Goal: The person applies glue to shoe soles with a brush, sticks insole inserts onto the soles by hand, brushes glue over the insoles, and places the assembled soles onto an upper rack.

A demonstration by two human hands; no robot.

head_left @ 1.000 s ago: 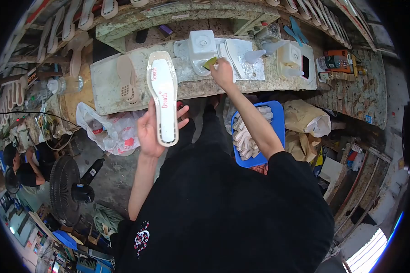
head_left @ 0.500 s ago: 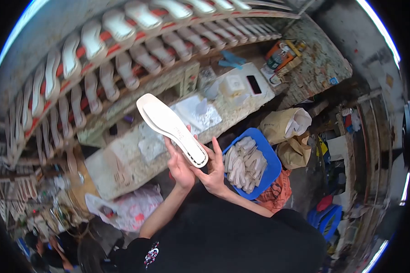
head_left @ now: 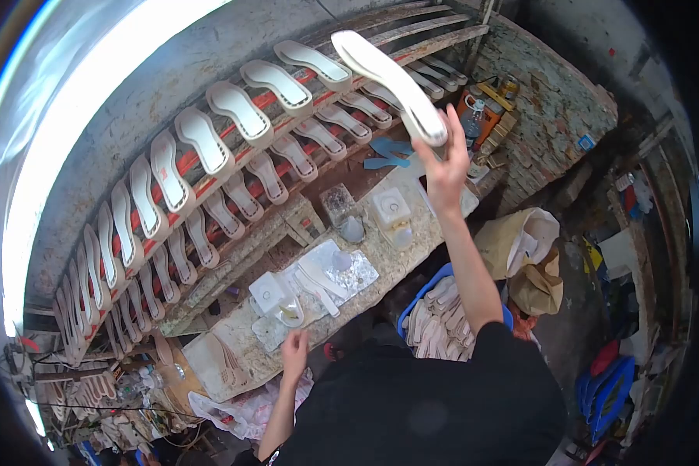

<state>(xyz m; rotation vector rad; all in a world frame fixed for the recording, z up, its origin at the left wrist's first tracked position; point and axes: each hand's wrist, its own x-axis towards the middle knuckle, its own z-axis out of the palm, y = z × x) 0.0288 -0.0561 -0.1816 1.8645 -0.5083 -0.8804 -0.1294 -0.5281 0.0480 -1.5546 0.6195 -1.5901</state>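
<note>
The right hand (head_left: 445, 167) is raised high beyond the far edge of the surface (head_left: 429, 227), its fingers clamped on the narrow end of a pale sole (head_left: 388, 81). The sole tilts up and away from the hand, its broad end in front of the top tier of a wooden rack (head_left: 462, 36); whether it touches the rack I cannot tell. Pale soles (head_left: 238, 110) stand in two rows along the rack, which runs past the far edge of the surface

The left hand (head_left: 294, 353) hangs low by the near edge of the surface, left of the middle. Its fingers are curled, and I cannot tell if they pinch anything. Nearest to it, on the surface, are a square white tub (head_left: 268, 293) and, just beside that, a small yellow-green piece (head_left: 288, 314). White strips (head_left: 318, 283) lie to the right of the tub. A second square tub (head_left: 391, 206) stands near the right end of the surface, and a perforated beige piece (head_left: 219, 361) lies at the left end

Below the near edge, toward its right end, a blue basket (head_left: 418, 297) holds a heap of light pieces (head_left: 443, 322), partly behind the right arm. A paper bag (head_left: 520, 237) stands beside the basket
</note>
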